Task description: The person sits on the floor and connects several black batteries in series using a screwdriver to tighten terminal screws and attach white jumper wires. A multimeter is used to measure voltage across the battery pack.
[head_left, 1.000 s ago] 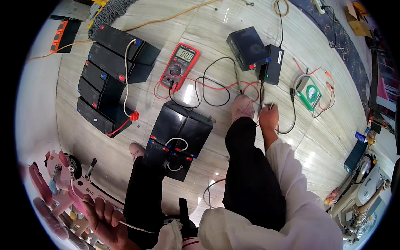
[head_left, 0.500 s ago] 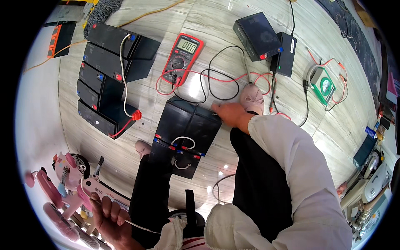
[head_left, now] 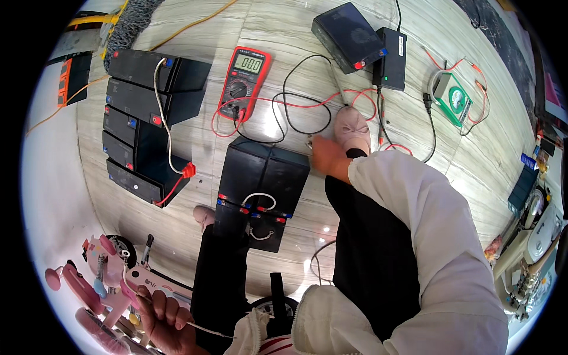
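At seven o'clock in the head view, the left hand grips a pale wire; near the centre, toward two o'clock, the right hand is just beside a block of black batteries and a pink shoe. Farther out, a battery row stands at ten o'clock, a red multimeter at eleven, a lone battery beside a charger around one, and a green-fronted gauge at two.

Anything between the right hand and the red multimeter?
Yes: in the head view, the looped black lead and the red lead lie on the floor between the right hand and the red multimeter.
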A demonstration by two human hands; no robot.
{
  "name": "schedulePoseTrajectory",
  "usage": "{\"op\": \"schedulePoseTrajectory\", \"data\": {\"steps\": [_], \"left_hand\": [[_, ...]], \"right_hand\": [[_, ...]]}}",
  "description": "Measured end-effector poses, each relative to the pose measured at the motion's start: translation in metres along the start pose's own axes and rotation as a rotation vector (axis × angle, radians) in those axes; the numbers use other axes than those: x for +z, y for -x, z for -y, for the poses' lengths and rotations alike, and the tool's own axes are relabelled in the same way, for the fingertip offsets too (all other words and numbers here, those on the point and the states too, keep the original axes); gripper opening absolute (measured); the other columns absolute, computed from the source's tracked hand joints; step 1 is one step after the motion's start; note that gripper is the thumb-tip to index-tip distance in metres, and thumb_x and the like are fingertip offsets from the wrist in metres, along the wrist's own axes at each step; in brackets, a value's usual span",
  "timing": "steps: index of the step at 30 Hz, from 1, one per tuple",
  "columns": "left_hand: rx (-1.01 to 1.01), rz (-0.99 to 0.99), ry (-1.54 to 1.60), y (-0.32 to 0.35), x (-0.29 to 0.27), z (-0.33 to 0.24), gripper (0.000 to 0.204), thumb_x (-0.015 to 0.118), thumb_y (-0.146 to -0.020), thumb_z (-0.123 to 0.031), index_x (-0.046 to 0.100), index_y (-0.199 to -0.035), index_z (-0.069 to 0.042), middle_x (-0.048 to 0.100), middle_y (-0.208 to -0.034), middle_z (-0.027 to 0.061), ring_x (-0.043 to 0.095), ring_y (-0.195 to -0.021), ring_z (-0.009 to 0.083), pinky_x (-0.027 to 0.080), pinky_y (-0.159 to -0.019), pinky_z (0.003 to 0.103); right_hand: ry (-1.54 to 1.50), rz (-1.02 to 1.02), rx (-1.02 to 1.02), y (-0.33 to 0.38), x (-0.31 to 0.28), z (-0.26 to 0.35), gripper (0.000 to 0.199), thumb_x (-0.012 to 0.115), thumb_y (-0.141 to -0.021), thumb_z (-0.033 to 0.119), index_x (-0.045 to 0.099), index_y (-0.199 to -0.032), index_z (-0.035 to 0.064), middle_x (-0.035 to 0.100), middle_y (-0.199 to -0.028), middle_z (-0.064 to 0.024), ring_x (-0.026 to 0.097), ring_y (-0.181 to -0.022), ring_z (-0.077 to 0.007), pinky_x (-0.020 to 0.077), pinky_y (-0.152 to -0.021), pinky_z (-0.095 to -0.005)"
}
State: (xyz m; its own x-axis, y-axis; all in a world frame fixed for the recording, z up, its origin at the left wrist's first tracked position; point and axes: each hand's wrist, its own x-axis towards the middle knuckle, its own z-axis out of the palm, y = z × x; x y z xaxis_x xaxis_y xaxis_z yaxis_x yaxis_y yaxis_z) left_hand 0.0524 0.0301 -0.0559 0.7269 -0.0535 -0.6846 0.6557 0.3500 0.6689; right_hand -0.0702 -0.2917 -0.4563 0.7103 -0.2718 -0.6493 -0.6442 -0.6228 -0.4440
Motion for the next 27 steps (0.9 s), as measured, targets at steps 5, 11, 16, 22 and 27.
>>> {"op": "schedulePoseTrajectory", "data": {"steps": [5, 11, 16, 22, 27], "left_hand": [[0.004, -0.038, 0.018, 0.004, 0.008, 0.002, 0.032, 0.043, -0.112, -0.029, 0.058, -0.130, -0.007, 0.026, -0.071, -0.0033, 0.020, -0.055, 0.0081, 0.022, -0.044, 0.024], [-0.012, -0.005, -0.044, 0.005, 0.004, 0.003, 0.032, 0.043, -0.112, -0.030, 0.058, -0.129, -0.008, 0.028, -0.071, -0.0033, 0.021, -0.054, 0.0078, 0.022, -0.043, 0.023], [0.002, -0.043, -0.007, 0.011, 0.010, 0.004, 0.033, 0.041, -0.112, -0.030, 0.057, -0.130, -0.008, 0.029, -0.071, -0.0030, 0.022, -0.054, 0.0077, 0.023, -0.043, 0.023], [0.018, -0.058, -0.031, 0.012, 0.008, 0.004, 0.032, 0.043, -0.111, -0.031, 0.057, -0.130, -0.008, 0.030, -0.071, -0.0031, 0.022, -0.054, 0.0073, 0.021, -0.042, 0.023], [0.032, -0.062, -0.057, 0.015, 0.005, 0.001, 0.032, 0.046, -0.111, -0.031, 0.058, -0.130, -0.009, 0.030, -0.071, -0.0034, 0.021, -0.054, 0.0070, 0.020, -0.042, 0.023]], "right_hand": [[-0.037, 0.542, 0.149, 0.001, -0.004, 0.013, 0.025, 0.069, -0.088, 0.019, 0.073, -0.086, -0.0060, 0.074, -0.091, -0.0232, 0.073, -0.079, -0.0385, 0.0578, -0.066, -0.0519], [0.003, 0.634, 0.183, -0.013, 0.021, 0.002, 0.027, 0.067, -0.090, 0.022, 0.076, -0.089, -0.0029, 0.074, -0.089, -0.0219, 0.074, -0.072, -0.0365, 0.0572, -0.061, -0.0510], [-0.134, 0.496, 0.143, -0.021, 0.027, -0.015, 0.025, 0.066, -0.090, 0.021, 0.076, -0.088, -0.0017, 0.074, -0.085, -0.0203, 0.074, -0.069, -0.0339, 0.0585, -0.063, -0.0447], [-0.198, 0.207, 0.231, -0.020, 0.011, -0.016, 0.030, 0.065, -0.091, 0.027, 0.073, -0.088, -0.0022, 0.073, -0.074, -0.0165, 0.073, -0.067, -0.0304, 0.0579, -0.065, -0.0432], [-0.437, 0.217, 0.364, -0.009, -0.036, 0.013, 0.032, 0.065, -0.089, 0.032, 0.072, -0.093, 0.0012, 0.073, -0.087, -0.0216, 0.072, -0.085, -0.0388, 0.0563, -0.077, -0.0496]]}}
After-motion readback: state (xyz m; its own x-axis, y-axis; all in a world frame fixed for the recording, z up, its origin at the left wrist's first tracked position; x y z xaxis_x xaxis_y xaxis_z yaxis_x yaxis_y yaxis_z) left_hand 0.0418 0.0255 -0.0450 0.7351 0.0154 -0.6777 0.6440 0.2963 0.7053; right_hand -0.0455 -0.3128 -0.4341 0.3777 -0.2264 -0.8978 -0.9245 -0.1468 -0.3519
